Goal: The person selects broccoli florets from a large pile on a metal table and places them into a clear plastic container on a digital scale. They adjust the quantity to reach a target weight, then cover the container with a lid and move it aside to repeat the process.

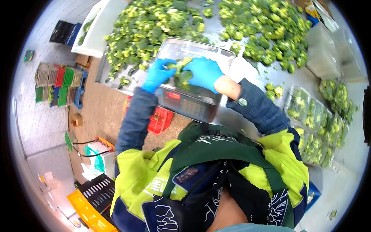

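Note:
Both my hands wear blue gloves and meet over a digital weighing scale (185,105) with a lit red display. Its metal pan (200,45) has a raised rim. My left hand (158,74) pinches the left side of a clump of broccoli florets (182,76), its thumb and forefinger curled around a green piece. From the right, my right hand (204,72) grips the same clump, fingers over its top. Blur hides whether a clear box lies under the florets.
Two large heaps of broccoli (145,26) (269,29) cover the metal table (232,74) beyond the scale. Filled clear boxes (313,124) stand at right, below stacked empty clear boxes (323,52). A white bin (98,29) stands at left. Below the table edge sits a red basket (160,120).

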{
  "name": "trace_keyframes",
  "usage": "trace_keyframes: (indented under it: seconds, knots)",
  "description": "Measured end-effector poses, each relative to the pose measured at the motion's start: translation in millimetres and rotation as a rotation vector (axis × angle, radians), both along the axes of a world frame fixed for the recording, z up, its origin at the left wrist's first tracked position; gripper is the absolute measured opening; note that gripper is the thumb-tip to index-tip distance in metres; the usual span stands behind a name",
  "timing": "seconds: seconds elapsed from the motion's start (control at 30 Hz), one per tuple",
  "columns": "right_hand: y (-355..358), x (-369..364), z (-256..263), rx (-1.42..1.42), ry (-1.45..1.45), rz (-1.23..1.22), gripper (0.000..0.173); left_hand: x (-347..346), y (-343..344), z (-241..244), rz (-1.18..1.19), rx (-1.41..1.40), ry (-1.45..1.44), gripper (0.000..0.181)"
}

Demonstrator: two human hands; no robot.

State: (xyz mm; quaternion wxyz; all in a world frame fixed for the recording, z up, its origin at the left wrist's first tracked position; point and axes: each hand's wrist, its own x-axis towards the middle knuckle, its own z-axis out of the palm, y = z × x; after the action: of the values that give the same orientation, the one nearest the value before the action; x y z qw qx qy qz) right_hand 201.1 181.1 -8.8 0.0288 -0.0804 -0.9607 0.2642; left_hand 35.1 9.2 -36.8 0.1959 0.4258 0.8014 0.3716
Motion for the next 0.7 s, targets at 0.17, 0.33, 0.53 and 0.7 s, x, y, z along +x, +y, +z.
trace_keyframes:
  seconds: [0.17, 0.33, 0.53, 0.7]
  knots:
    - [6.2, 14.2, 21.2, -0.215, 0.208, -0.142, 0.049, 15.3, 10.3, -8.6, 0.242, 0.222, -0.045, 0.034]
    - [-26.4, -0.7, -8.6, 0.049, 0.192, -0.223, 0.077, 27.2, 16.8, -34.1, -0.021, 0.199, 0.428, 0.04]
    - [12.1, 28.6, -19.5, -0.442, 0.2, -0.155, 0.113, 25.7, -4.6, 12.1, -0.026, 0.279, 0.363, 0.05]
    - [11.4, 36.0, 9.7, -0.532, 0.256, -0.311, 0.102, 68.3, 38.4, 45.8, -0.386, 0.415, 0.178, 0.079]
